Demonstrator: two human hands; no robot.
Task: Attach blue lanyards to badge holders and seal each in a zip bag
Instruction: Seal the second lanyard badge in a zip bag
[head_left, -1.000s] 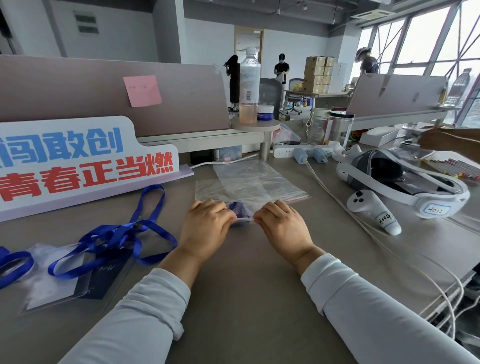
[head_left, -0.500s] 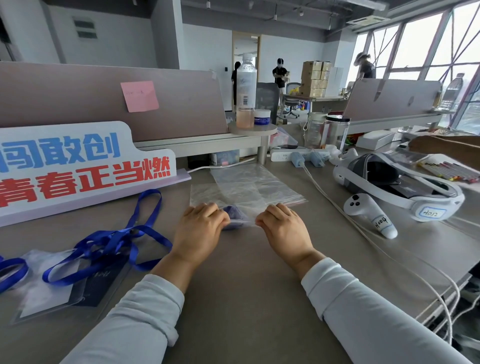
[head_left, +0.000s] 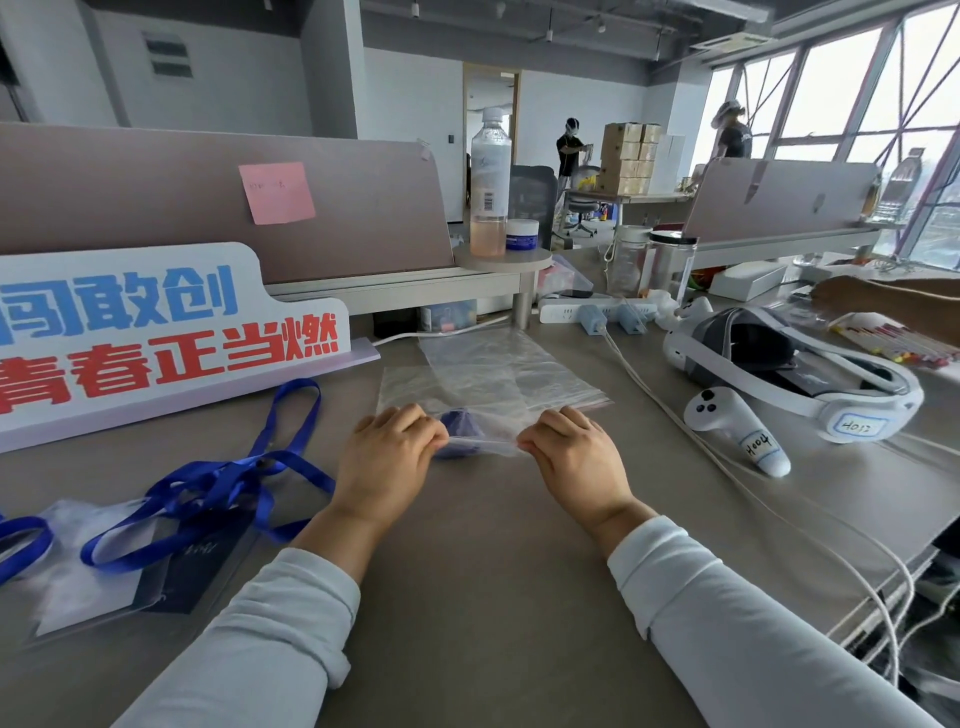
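A clear zip bag (head_left: 488, 410) lies flat on the grey desk (head_left: 467, 561) in front of me, with a bunched blue lanyard (head_left: 460, 423) visible inside near its front edge. My left hand (head_left: 387, 460) pinches the bag's front edge at its left end, and my right hand (head_left: 574, 457) pinches the same edge at its right end. A second clear bag (head_left: 483, 353) lies behind it. At the left, loose blue lanyards (head_left: 208, 493) lie over badge holders (head_left: 171, 571).
A white sign with blue and red characters (head_left: 156, 332) stands at the left. A white headset (head_left: 789, 369) and controller (head_left: 737, 431) lie at the right, with cables (head_left: 675, 415) running toward the desk edge. A bottle (head_left: 489, 187) stands on a raised shelf behind.
My hands have spread apart along the bag's front edge, so more of the edge and the blue lanyard shows between them.
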